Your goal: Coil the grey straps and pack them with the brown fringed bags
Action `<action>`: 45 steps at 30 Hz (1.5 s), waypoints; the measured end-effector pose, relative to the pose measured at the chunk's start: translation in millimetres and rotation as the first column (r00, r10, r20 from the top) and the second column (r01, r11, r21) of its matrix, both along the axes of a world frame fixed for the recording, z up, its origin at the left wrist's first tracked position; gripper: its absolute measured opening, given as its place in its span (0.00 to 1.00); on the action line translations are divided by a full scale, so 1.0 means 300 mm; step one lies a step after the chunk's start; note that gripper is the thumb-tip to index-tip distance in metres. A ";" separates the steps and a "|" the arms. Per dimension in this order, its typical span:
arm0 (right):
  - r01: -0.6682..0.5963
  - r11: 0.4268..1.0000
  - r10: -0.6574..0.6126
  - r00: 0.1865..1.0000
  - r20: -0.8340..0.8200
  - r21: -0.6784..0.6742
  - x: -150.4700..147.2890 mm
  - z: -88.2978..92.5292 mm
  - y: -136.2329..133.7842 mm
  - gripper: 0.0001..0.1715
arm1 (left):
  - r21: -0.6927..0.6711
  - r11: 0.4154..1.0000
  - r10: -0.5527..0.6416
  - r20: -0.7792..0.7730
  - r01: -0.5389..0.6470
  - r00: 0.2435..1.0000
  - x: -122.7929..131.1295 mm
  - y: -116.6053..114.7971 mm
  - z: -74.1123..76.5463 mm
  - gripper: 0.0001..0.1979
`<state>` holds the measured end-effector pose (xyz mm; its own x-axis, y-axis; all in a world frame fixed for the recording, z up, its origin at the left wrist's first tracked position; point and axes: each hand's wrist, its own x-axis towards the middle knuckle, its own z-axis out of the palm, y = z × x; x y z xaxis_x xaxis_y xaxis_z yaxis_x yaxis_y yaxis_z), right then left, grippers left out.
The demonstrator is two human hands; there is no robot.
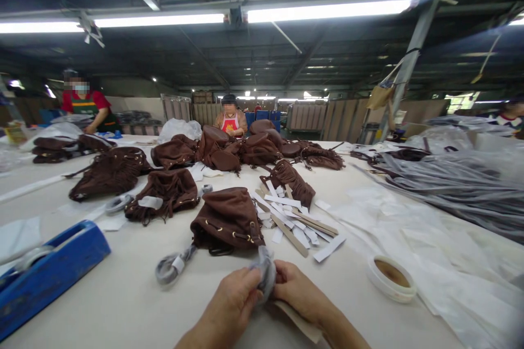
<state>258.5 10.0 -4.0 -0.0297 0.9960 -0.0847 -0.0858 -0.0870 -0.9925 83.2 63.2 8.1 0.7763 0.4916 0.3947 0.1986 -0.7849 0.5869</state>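
My left hand and my right hand are closed from both sides on a strap wrapped in clear plastic, bundled into a coil. It reaches up to the corner of a brown drawstring bag with small gold-coloured eyelets, lying just beyond my fingers. Under my right hand a beige strip sticks out toward me; whether I hold it cannot be made out. Left of my hands, another plastic-wrapped strap coil, bound with a white band, lies beside the bag.
A blue tape dispenser stands at left, a tape roll at right. Paper strips lie heaped behind the bag. Several brown fringed bags spread across the table; wrapped straps pile up at right. Co-workers are beyond.
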 end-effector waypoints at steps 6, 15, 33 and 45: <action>0.165 0.986 -0.138 0.879 0.456 -0.020 0.115 0.030 -0.067 0.18 | 0.267 0.962 0.117 -0.245 -0.049 0.962 0.017 -0.012 -0.034 0.11; 0.339 0.929 -0.335 0.941 0.055 -0.145 0.096 0.085 -0.159 0.33 | 0.582 0.813 0.209 -0.251 -0.025 0.945 0.088 -0.053 -0.112 0.14; 0.117 0.987 -0.153 0.404 0.902 0.114 0.042 0.036 -0.024 0.08 | 0.489 0.870 0.151 -0.383 0.061 0.911 0.089 -0.062 -0.101 0.12; 0.215 0.964 -0.263 0.647 0.716 0.160 0.123 0.001 0.015 0.02 | 0.283 0.959 0.105 -0.405 0.015 0.908 0.099 -0.061 -0.072 0.09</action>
